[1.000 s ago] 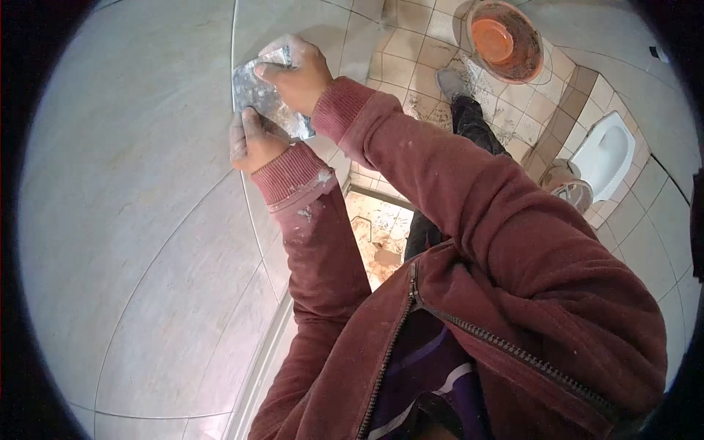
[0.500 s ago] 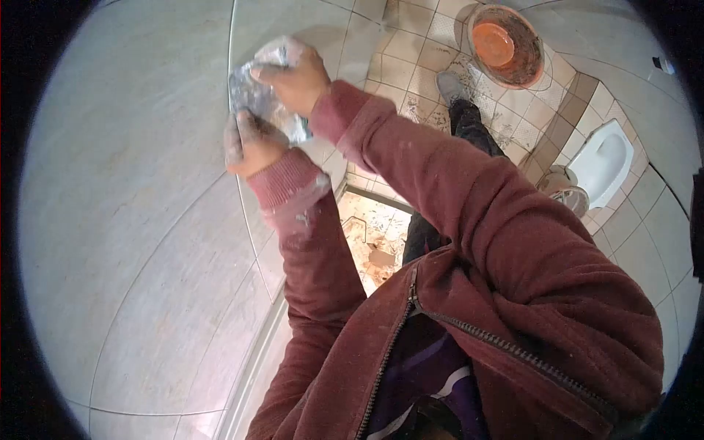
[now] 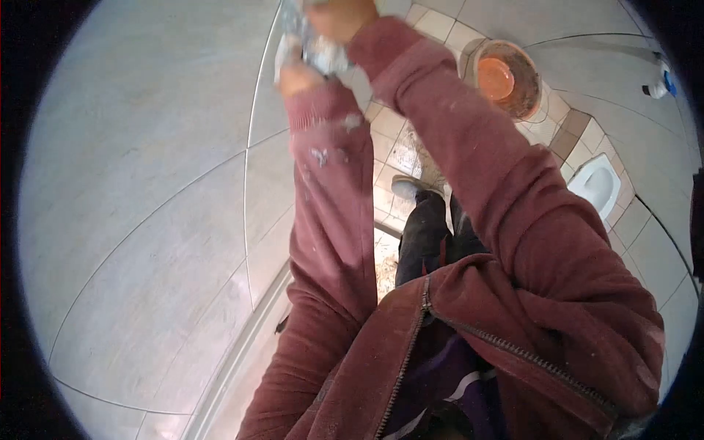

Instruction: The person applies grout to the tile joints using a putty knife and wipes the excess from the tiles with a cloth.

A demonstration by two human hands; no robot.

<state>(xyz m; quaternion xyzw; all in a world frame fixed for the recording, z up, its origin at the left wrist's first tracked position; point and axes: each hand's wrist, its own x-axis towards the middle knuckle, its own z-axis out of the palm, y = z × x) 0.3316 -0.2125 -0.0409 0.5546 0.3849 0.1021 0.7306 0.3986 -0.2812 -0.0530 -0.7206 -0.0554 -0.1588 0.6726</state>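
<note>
At the top of the view, both hands are on a crumpled, shiny grey-white packet [image 3: 320, 53], blurred by motion. My left hand [image 3: 297, 73] grips its lower left side, the fingers partly hidden by the packet. My right hand [image 3: 341, 18] closes on its upper right part, near the frame's top edge. The packet is close to the large grey wall tiles [image 3: 169, 169]. White smears mark the left cuff and sleeve.
An orange bucket [image 3: 539, 81] with an orange bowl [image 3: 495, 78] inside stands on the tiled floor at upper right. A white squat toilet [image 3: 598, 183] lies right of it. A white and blue item [image 3: 662, 84] is at the right wall. One shoe [image 3: 405, 187] shows below.
Both hands and the packet have moved up and to the right in view. The view has shifted, and the foot shows lower and further left, with both legs now visible.
</note>
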